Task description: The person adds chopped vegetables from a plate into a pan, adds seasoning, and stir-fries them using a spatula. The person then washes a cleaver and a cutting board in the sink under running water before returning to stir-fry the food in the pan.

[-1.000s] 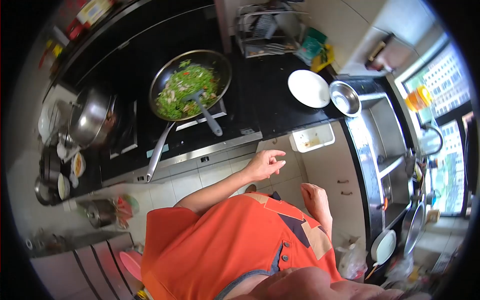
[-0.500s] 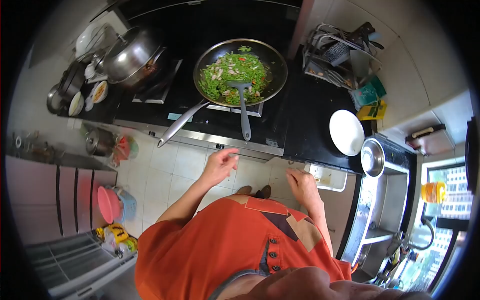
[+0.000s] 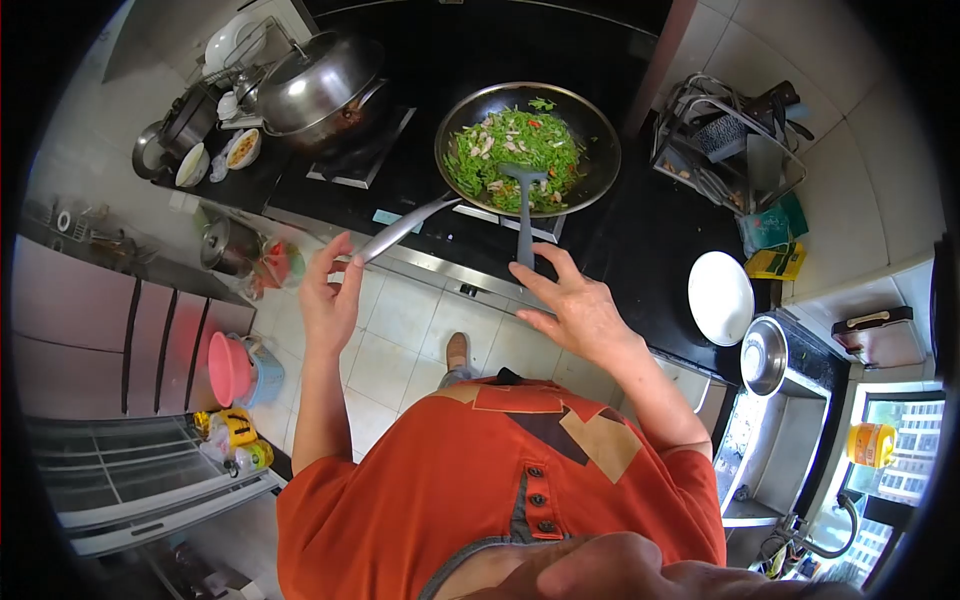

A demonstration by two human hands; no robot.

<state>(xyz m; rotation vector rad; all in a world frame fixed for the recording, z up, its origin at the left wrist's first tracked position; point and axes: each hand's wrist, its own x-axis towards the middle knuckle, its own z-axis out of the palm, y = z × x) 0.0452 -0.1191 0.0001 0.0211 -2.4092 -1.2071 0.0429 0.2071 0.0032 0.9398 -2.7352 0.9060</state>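
A wok (image 3: pixel 596 180) sits on the stove, holding chopped green vegetables with pale meat pieces and red bits (image 3: pixel 515 150). Its long metal handle (image 3: pixel 405 230) slants toward the lower left. At the end of that handle is my left hand (image 3: pixel 328 300), thumb and fingers apart, not closed round it. A grey spatula (image 3: pixel 525 215) rests with its blade in the food and its handle over the wok's rim. My right hand (image 3: pixel 580 310) reaches the spatula handle's lower end with fingers spread; they partly hide the handle's tip, and contact is unclear.
Left of the wok, a large lidded pot (image 3: pixel 315 95) stands on the other burner, near small bowls (image 3: pixel 243 150). On the right counter are a white oval plate (image 3: pixel 720 298), a knife rack (image 3: pixel 730 140) and a metal basin (image 3: pixel 765 355) by the sink.
My left hand has moved left and up to the wok handle's end. My right hand has moved left and up to the spatula handle, its fingers spreading. The camera view has shifted.
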